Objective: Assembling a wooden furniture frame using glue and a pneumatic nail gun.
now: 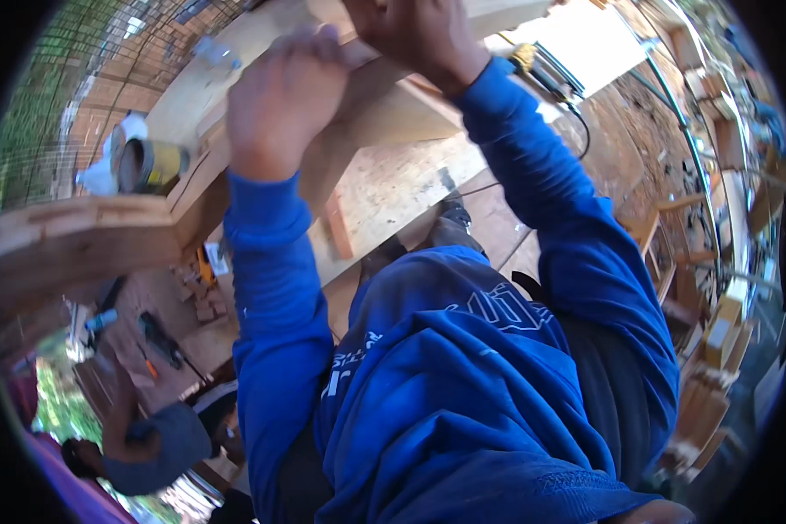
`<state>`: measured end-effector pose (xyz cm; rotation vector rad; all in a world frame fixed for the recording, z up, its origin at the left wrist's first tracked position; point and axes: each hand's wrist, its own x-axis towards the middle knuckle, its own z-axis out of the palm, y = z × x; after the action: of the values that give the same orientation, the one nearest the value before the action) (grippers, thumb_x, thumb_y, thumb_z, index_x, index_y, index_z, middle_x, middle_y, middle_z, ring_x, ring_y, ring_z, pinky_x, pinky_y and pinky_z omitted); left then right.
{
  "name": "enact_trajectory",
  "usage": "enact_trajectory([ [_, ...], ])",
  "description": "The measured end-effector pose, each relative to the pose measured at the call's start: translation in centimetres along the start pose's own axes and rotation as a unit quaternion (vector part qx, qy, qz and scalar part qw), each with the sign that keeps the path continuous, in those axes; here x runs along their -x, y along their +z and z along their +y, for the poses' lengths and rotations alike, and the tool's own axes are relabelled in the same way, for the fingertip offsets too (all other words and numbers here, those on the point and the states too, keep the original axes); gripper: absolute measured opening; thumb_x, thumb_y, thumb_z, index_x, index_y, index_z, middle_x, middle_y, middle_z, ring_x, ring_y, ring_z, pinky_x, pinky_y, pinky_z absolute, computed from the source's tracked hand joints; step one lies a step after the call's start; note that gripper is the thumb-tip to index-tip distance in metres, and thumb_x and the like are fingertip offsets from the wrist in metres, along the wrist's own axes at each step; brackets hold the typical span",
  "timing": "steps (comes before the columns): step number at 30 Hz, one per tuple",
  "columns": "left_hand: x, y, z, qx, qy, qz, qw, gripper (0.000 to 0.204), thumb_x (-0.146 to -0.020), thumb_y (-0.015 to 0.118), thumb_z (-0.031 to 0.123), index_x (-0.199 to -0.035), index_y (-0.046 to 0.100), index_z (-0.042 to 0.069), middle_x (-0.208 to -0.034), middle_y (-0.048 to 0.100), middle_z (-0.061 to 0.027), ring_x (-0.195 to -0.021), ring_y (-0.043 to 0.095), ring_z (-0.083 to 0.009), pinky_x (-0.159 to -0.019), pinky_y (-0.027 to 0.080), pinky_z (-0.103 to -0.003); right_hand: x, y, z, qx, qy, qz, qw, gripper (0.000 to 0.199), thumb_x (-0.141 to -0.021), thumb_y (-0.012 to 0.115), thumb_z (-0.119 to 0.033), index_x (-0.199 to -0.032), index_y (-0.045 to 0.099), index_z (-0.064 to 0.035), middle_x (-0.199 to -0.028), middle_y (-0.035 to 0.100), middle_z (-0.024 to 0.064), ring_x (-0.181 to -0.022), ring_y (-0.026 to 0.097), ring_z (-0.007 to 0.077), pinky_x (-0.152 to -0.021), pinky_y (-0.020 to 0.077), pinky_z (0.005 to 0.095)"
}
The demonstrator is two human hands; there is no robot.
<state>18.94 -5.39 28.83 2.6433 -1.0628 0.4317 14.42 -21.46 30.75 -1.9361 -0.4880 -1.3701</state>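
Observation:
My left hand (279, 105) rests against a pale wooden frame piece (341, 127), its fingers curled and smeared by motion. What lies beneath those fingers is hidden. Higher up and to the right, my right hand (424, 39) is closed close to the same wood, cut by the picture's upper edge. Anything within its grip does not show. Below the frame lies a light board (402, 183), with a small reddish wood strip (339, 225) on it.
An open tin (153, 166) stands left of the frame, near a thick wooden beam (79, 231). At the upper right lies a yellow and black power tool (537, 70) with a cord. Another person (162, 445) is at the lower left. Stacked wood (716, 349) lines the right.

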Motion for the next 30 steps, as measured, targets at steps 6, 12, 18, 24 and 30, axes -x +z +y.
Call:
enact_trajectory([
  [6, 1.2, -1.8, 0.9, 0.012, -0.009, -0.083, 0.996, 0.038, -0.104, 0.036, 0.037, -0.113, 0.064, 0.011, -0.108, 0.069, -0.0176, -0.098, 0.063, -0.0419, -0.087, 0.050, -0.053, 18.8, -6.6, 2.3, 0.148, 0.110, 0.079, 0.980, 0.046, -0.080, 0.076, -0.004, -0.119, 0.053, 0.0004, -0.119, 0.060, 0.0205, -0.110, 0.059, 0.0340, -0.098, 0.0465, 0.0417],
  [12, -0.3, -1.6, 0.0, 0.063, -0.010, -0.097, 0.993, 0.051, -0.104, 0.036, 0.046, -0.112, 0.069, 0.008, -0.106, 0.069, -0.0197, -0.103, 0.062, -0.0416, -0.090, 0.048, -0.049, 35.7, -21.5, 24.0, 0.448, 0.303, -0.120, 0.832, 0.059, -0.067, 0.064, -0.001, -0.125, 0.055, 0.0024, -0.116, 0.059, 0.0267, -0.109, 0.055, 0.0434, -0.095, 0.0446, 0.0503],
  [18, -0.6, -1.3, -1.6, -0.004, -0.012, -0.127, 0.992, 0.041, -0.100, 0.042, 0.033, -0.129, 0.060, 0.009, -0.112, 0.068, -0.0183, -0.100, 0.063, -0.0413, -0.093, 0.049, -0.046, 33.3, -25.4, 32.1, 0.430, 0.503, -0.349, 0.664, 0.085, -0.082, 0.067, -0.038, -0.151, 0.028, -0.0084, -0.119, 0.065, 0.0308, -0.109, 0.064, 0.0452, -0.093, 0.0502, 0.0521],
  [24, -1.8, -2.2, -0.5, -0.014, -0.006, -0.209, 0.978, 0.031, -0.101, 0.044, 0.024, -0.124, 0.056, 0.006, -0.109, 0.067, -0.0184, -0.098, 0.064, -0.0394, -0.088, 0.050, -0.045, 32.8, -27.1, 32.8, 0.426, 0.494, -0.355, 0.670, 0.065, -0.082, 0.057, -0.026, -0.142, 0.038, -0.0098, -0.113, 0.066, 0.0331, -0.106, 0.063, 0.0495, -0.092, 0.0486, 0.0550],
  [30, -2.5, -1.1, -3.6, 0.076, 0.146, -0.130, 0.978, 0.032, -0.098, 0.049, 0.027, -0.119, 0.061, 0.007, -0.100, 0.070, -0.0174, -0.094, 0.066, -0.0379, -0.082, 0.051, -0.047, 26.7, -26.8, 13.9, 0.191, 0.600, -0.158, 0.761, 0.037, -0.082, 0.072, -0.029, -0.106, 0.066, -0.0022, -0.083, 0.067, 0.0090, -0.072, 0.065, 0.0234, -0.066, 0.0504, 0.0373],
])
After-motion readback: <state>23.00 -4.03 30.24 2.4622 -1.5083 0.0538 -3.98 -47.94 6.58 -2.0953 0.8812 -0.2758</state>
